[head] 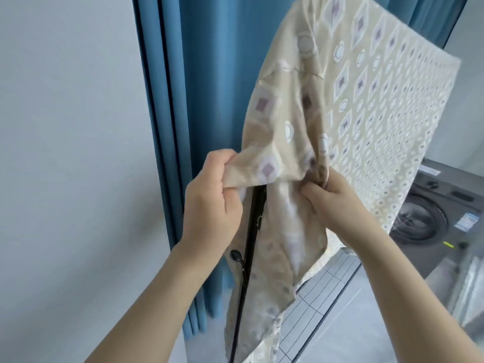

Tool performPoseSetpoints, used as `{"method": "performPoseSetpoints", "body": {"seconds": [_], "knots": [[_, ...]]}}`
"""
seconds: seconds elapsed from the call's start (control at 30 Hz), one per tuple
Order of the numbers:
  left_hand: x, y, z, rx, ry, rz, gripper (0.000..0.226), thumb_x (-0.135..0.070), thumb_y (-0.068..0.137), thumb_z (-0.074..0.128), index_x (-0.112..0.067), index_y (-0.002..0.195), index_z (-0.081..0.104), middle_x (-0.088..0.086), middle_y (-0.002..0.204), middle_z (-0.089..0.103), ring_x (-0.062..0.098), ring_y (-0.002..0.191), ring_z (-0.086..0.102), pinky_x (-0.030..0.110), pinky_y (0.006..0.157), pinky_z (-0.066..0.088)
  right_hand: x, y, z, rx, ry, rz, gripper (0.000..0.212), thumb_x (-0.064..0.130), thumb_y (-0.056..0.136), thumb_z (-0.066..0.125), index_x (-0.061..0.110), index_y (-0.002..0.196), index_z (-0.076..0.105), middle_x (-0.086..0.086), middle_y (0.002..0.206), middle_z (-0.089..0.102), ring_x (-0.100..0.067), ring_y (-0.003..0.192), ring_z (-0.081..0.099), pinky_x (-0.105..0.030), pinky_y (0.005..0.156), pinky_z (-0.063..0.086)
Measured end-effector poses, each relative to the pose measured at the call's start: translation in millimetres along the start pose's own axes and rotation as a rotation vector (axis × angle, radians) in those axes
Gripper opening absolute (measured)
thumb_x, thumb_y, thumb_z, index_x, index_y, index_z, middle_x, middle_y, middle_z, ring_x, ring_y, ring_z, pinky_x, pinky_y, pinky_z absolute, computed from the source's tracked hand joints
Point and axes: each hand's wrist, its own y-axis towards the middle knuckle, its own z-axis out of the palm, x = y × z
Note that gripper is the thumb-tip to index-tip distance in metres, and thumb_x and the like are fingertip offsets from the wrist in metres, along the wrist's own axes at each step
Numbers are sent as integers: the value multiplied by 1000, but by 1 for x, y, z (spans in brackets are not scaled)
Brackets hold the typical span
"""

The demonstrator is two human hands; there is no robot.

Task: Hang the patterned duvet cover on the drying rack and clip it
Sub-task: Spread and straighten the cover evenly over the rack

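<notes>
Beige patterned duvet cover (361, 100) draped over rack, edge pinched taut by left hand (209, 203) and right hand (330, 203) beside black rack pole (248, 244), probably for clipping.

The drying rack (252, 231) carries the patterned duvet cover (366, 106), which hangs draped from the upper edge at about 1 o'clock down toward 6 o'clock. Only a black upright pole of the rack shows, at 6 o'clock, with fabric falling on both sides of it. The pale tiled floor (348, 334) lies at 5 o'clock, bearing a dark front-loading washing machine (432, 218) at 4 o'clock.
</notes>
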Motion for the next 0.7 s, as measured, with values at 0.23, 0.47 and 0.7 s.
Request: {"method": "performPoseSetpoints", "body": {"seconds": [0.23, 0.47, 0.7], "knots": [[-5, -42, 8, 329, -229, -275, 19, -14, 93, 61, -14, 98, 42, -11, 54, 45, 10, 45, 36, 20, 45, 29, 4, -19, 10, 7, 165, 74, 27, 14, 99, 46, 20, 86, 69, 4, 77, 73, -10, 78, 71, -26, 68, 57], [34, -73, 3, 350, 27, -605, 24, -15, 92, 52, -10, 69, 45, 2, 58, 45, 17, 51, 44, 29, 50, 36, 18, -30, 26, -138, 238, -10, 21, 16, 92, 50, 15, 80, 67, 10, 75, 68, -3, 76, 65, -23, 69, 50], [33, -85, -15, -145, -280, -689, 23, -24, 100, 44, -27, 84, 59, -5, 78, 59, 10, 76, 57, 27, 73, 46, -7, -41, 59, -212, -52, -191, 62, 35, 90, 64, 22, 143, 35, 12, 136, 47, 2, 128, 41, -16, 104, 34]]}}
